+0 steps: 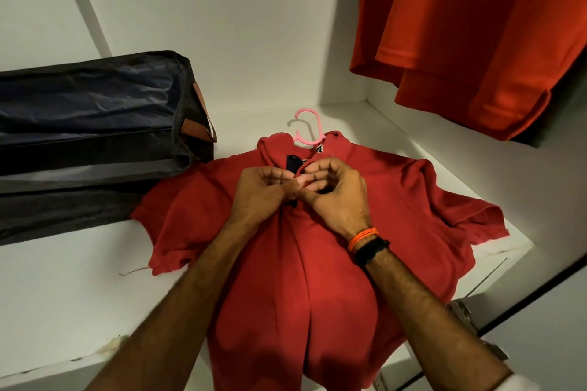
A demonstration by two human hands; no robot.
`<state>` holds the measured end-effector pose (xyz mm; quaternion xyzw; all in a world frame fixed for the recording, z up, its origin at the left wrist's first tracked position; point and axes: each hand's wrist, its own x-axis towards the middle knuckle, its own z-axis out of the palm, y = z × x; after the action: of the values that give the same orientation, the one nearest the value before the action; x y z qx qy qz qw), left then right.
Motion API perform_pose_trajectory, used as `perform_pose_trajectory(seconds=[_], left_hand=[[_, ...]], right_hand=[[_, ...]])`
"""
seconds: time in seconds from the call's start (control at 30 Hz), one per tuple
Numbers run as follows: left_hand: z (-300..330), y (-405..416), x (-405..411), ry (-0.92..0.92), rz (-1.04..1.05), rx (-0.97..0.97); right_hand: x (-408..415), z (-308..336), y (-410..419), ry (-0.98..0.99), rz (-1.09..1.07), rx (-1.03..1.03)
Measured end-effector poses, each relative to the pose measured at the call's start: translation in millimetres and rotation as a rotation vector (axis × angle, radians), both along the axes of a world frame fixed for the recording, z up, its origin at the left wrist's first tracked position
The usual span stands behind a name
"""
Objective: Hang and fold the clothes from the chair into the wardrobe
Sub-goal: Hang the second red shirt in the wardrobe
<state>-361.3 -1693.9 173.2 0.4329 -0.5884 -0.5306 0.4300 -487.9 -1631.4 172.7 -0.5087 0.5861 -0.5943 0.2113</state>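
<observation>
While the red short-sleeved polo shirt [317,232] lies flat on the white wardrobe shelf [63,295] (pink plastic hanger [306,130] already in its collar), the left hand [263,194] and right hand [336,197] both pinch its placket, apparently buttoning it so it stays put.

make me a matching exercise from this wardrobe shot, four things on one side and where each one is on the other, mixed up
Things:
1. pink hanger
2. dark storage bag
3. orange shirt
4. red polo shirt

Places:
A. hanging at the upper right
B. spread flat on the white shelf, under both hands
C. hook sticking out at the polo's collar
D. lying on the shelf at the left

Pairs: 1-C, 2-D, 3-A, 4-B
</observation>
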Motion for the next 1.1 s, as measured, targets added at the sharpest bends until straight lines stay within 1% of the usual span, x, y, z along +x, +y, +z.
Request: perform_pose_trajectory(seconds=[0.07, 0.23, 0.43, 0.57, 0.7, 0.77, 0.83, 0.93, 0.97, 1.1], left_hand=[[-1.0, -1.5, -0.3, 0.006, 0.018, 0.005], [-5.0, -2.9, -1.1, -0.055, 0.071, -0.066], [-10.3, -6.3, -1.9, -0.112, 0.097, -0.099], [-8.5, -4.4, -2.0, -0.123, 0.080, -0.129], [-8.6, -4.3, -1.0, -0.126, 0.050, -0.146], [-8.2, -3.3, 0.0, -0.097, 0.029, -0.117], [-7.3, -2.9, 0.9, -0.074, 0.013, -0.115], [-9.3, -4.9, 2.5, -0.156, 0.026, -0.225], [-9.6, -5.2, 2.9, -0.168, 0.035, -0.233], [-6.2, -0.2, 1.5, -0.146, 0.044, -0.193]], right_hand=[[-0.3, 0.0, -1.4, -0.073, 0.021, 0.034], [-4.6, -4.6, -6.3, -0.134, -0.022, 0.073], [-4.3, -5.0, -6.7, -0.172, -0.006, 0.099], [-4.1, -2.2, -6.0, -0.215, -0.022, 0.135], [-3.7, -3.0, -5.0, -0.140, -0.049, 0.128], [-3.0, -2.9, -5.1, -0.104, -0.051, 0.140], [-1.8, -2.0, -5.4, -0.101, -0.043, 0.171], [-1.2, -1.6, -8.0, -0.075, -0.038, 0.209], [-2.0, -1.5, -9.2, -0.072, -0.030, 0.219], [-5.5, -3.2, -11.9, -0.114, 0.033, 0.228]])
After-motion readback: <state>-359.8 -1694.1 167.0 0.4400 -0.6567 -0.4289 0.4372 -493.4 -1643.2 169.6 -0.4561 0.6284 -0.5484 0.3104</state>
